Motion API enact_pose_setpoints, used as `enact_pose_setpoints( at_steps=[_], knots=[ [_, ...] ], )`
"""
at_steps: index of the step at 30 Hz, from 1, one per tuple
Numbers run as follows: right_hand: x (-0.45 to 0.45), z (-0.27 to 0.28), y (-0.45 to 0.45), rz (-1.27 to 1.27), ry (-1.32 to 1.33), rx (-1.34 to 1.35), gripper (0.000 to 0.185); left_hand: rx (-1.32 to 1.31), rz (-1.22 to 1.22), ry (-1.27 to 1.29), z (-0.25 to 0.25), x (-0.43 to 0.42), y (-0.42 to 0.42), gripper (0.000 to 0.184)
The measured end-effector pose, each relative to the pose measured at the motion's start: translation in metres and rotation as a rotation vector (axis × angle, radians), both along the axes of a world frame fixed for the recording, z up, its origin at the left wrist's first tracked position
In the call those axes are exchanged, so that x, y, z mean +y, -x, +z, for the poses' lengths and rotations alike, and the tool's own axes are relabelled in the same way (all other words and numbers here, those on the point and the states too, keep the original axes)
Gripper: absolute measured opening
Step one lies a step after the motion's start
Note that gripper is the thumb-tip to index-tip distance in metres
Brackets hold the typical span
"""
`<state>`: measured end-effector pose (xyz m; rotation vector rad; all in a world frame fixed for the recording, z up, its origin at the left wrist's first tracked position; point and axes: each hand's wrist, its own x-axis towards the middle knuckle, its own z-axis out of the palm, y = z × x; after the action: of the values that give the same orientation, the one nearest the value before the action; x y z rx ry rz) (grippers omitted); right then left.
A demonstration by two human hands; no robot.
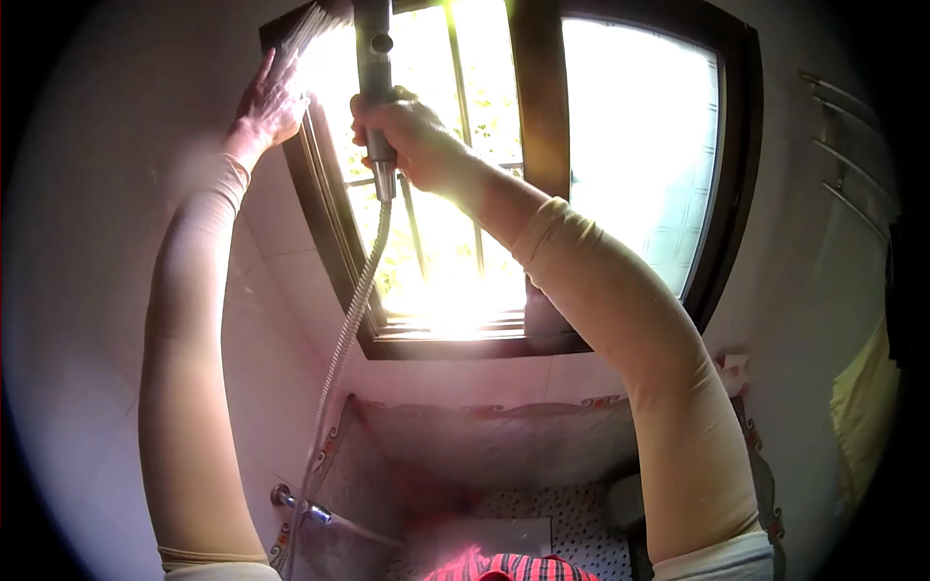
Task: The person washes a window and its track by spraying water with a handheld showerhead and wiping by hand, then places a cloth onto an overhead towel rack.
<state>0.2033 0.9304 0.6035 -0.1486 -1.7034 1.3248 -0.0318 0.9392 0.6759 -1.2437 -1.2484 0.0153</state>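
Above your right hand (pixel 412 131), the shower handle (pixel 375 58) runs out of the top edge, so its upper end escapes you. Left of that grip, pale streaks (pixel 312 34) and glare blur your left hand (pixel 273 105); whether it holds anything, you cannot tell. Below the grip, the bottom edge cuts off the hose (pixel 351 324) and plaid fabric (pixel 513 569). Right of it, glare washes out the pane (pixel 635 145).

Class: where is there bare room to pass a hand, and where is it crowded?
Free: between the beige-sleeved left forearm and the silver ribbed hose, above the chrome valve; the pale wall between the dark brown window frame and metal rails. Crowded: the frame's upper left, with the left grip near the dark grey shower handle in the right grip.
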Motion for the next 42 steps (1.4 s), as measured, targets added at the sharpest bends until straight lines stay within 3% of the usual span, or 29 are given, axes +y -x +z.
enact_pose_setpoints(
  at_steps=[1,5,8,9,11,14,17,21,23,28,30,34,38,42],
  knots=[
    [-0.002,-0.01,-0.004,0.068,0.025,-0.015,0.024,0.011,0.069,-0.026,0.0,-0.003,-0.007,0.05],
    [-0.01,-0.024,-0.014,-0.143,0.064,0.016,0.028,0.082,0.293,-0.011,-0.004,0.0,-0.024,0.049],
    [0.011,-0.025,-0.026,-0.22,0.049,0.118,0.031,0.074,0.253,0.063,-0.017,0.006,-0.049,0.048],
    [0.018,-0.027,-0.027,-0.238,0.039,0.152,0.032,0.067,0.468,0.109,-0.025,0.006,-0.061,0.053],
    [0.026,-0.027,-0.028,-0.217,0.029,0.205,0.033,0.025,0.29,0.064,-0.04,0.013,-0.056,0.054],
    [0.029,-0.015,-0.03,-0.106,0.095,0.256,0.029,-0.031,0.285,0.191,-0.045,0.008,-0.056,0.052],
    [0.023,-0.002,-0.033,0.008,0.074,0.269,0.031,0.015,0.147,0.078,-0.05,0.018,-0.041,0.051],
    [0.028,-0.002,-0.038,0.027,0.025,0.105,0.04,-0.006,0.141,0.111,-0.051,0.013,-0.047,0.052],
    [0.029,-0.018,-0.041,-0.135,-0.045,0.033,0.039,-0.016,0.106,0.089,-0.052,0.012,-0.048,0.055],
    [0.022,-0.063,-0.053,-0.929,-0.538,-0.184,0.046,-0.04,0.026,-0.013,-0.062,0.026,-0.034,0.052],
    [0.027,-0.067,-0.057,-0.936,-0.593,-0.226,0.043,0.006,-0.031,-0.147,-0.068,0.034,-0.029,0.056],
    [0.029,-0.067,-0.061,-1.038,-0.711,-0.182,0.036,-0.217,-0.035,0.086,-0.062,0.024,-0.037,0.056],
    [0.026,-0.053,-0.065,-1.223,-0.845,-0.082,0.039,-0.246,-0.586,-0.168,-0.068,0.055,-0.009,0.054],
    [0.007,-0.031,-0.05,-1.173,-0.866,-0.094,0.034,-0.239,-0.743,-0.147,-0.067,0.064,0.0,0.049]
  ],
)
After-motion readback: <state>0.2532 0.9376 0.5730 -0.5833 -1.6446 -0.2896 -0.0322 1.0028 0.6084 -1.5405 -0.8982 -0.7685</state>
